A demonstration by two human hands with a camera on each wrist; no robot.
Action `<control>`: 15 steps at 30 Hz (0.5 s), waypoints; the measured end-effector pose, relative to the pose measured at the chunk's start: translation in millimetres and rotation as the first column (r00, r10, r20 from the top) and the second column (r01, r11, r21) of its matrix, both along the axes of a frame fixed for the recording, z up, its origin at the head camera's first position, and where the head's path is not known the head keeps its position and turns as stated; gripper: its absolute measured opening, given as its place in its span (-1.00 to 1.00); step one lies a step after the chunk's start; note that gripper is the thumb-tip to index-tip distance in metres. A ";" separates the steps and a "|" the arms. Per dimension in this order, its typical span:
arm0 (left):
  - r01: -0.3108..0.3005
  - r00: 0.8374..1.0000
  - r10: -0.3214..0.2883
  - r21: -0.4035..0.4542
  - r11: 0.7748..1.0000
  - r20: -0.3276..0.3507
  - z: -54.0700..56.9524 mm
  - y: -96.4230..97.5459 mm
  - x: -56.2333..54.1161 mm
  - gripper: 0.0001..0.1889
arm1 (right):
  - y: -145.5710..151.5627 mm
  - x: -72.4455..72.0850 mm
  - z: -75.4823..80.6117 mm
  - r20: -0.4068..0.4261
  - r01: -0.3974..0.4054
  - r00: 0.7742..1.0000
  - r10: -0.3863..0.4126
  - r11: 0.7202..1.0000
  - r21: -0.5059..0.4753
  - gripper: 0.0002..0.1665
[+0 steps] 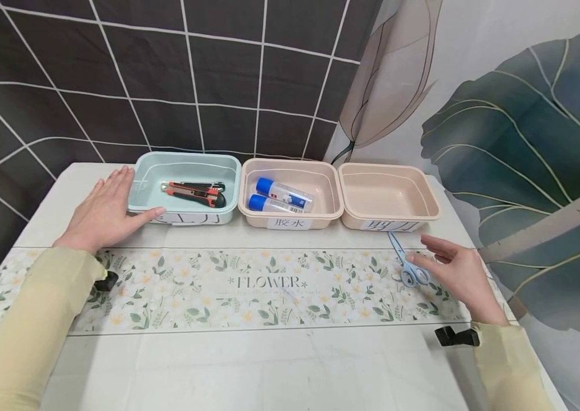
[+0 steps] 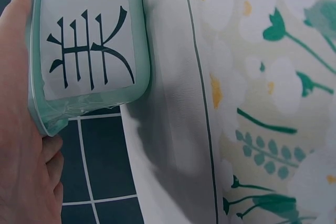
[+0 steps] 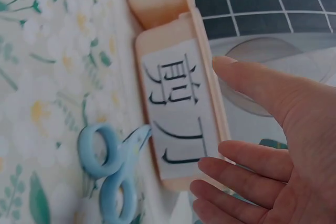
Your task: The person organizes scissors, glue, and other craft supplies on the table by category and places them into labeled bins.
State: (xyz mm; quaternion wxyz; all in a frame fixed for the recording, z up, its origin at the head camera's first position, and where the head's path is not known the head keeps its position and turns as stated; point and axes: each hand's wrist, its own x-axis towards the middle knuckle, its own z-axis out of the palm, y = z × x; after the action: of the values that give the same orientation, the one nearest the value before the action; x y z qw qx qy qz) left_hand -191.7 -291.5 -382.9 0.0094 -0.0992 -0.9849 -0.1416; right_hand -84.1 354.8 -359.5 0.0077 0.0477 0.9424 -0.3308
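Observation:
My left hand (image 1: 102, 211) lies against the left end of a light blue bin (image 1: 187, 160), fingers straight and thumb along its front. Inside that bin are utility knives (image 1: 194, 194) with red and black bodies. The left wrist view shows the same hand beside the bin's lettered label (image 2: 86, 51). My right hand (image 1: 462, 277) hovers with spread fingers just right of light blue scissors (image 1: 408, 271). These scissors lie on the table, blades toward a labelled beige bin (image 1: 393, 169) with nothing in it. In the right wrist view the palm faces that bin, holding nothing.
Between the outer bins stands another beige bin (image 1: 290, 165) with two blue-capped glue tubes (image 1: 287, 194). All three form a row along the back of the table (image 1: 269, 365). A floral printed strip (image 1: 182, 297) crosses the table. Behind rises a dark gridded wall covering (image 1: 228, 68).

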 end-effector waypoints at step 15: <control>0.002 1.000 -0.002 0.000 1.000 0.003 0.6 1.2 -0.2 0.18 | 7.2 5.7 -26.0 0.105 0.008 0.994 -0.006 1.000 -0.016 0.09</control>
State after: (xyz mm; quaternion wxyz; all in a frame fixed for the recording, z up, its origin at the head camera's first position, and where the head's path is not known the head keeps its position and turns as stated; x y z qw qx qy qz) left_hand -191.9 -290.3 -382.3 0.0079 -0.1002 -0.9848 -0.1418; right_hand -78.4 362.1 -385.5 0.0563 0.0682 0.9379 -0.3354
